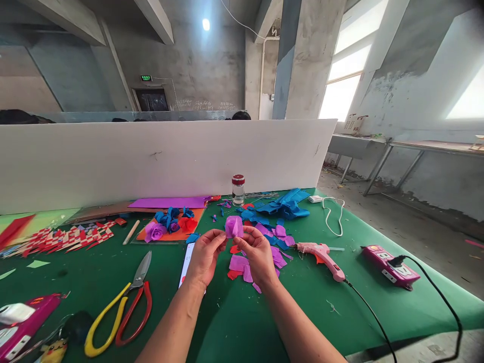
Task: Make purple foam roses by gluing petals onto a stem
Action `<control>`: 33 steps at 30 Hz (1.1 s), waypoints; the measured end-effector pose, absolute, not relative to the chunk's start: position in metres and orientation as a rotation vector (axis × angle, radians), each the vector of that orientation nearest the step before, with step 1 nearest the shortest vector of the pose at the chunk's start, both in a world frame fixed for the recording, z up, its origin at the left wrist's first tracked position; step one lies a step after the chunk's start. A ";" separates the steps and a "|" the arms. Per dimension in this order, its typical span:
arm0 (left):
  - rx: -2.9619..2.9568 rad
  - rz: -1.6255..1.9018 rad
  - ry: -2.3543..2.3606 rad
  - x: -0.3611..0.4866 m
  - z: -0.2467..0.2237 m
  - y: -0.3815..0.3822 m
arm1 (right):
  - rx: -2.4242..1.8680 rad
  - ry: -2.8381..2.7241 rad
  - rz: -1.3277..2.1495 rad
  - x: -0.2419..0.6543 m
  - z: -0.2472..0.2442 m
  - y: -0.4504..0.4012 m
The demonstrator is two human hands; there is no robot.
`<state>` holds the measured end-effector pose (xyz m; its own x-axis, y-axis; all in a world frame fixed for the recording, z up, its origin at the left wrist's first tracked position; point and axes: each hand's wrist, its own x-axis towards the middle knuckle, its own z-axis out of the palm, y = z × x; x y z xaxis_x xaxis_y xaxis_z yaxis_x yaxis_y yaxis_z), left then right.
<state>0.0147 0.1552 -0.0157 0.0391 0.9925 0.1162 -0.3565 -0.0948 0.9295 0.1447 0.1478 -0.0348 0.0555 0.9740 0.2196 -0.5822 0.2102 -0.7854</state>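
Observation:
Between my two hands, above the green table, is a purple crepe paper petal (234, 227). The fingertips of my left hand (207, 254) pinch its left edge. On its right edge the thumb and fingers of my right hand (257, 252) are closed. Loose purple paper pieces (239, 263) lie beneath and beyond my hands, mixed with red and blue ones. A phone (186, 264) rests partly hidden under my left wrist. To the right of my right hand lies a pink glue gun (321, 256) with its cord running toward the front.
Large scissors (126, 307) lie at the left, near a magenta power strip (28, 322). Finished paper roses (155, 232) sit on orange paper. A glass jar (238, 190) stands before the white board (170, 161). Another power strip (391, 267) and a white cable (333, 214) are at the right.

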 end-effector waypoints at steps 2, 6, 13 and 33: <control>1.023 1.377 0.851 0.015 -0.016 0.155 | -0.587 -0.871 1.281 0.145 -0.035 0.148; 1.024 1.393 0.859 0.016 -0.015 0.155 | -0.595 -0.903 1.282 0.146 -0.034 0.147; 1.022 1.428 0.908 0.020 -0.012 0.153 | -0.611 -0.874 1.280 0.148 -0.033 0.148; 1.007 1.406 0.846 0.024 -0.009 0.148 | -0.648 -0.920 1.206 0.148 -0.034 0.148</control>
<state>0.0238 0.1478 -0.0090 0.0213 0.9945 0.1027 -0.3749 -0.0872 0.9230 0.1481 0.1480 -0.0342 0.0877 0.9652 0.2465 -0.4923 0.2571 -0.8316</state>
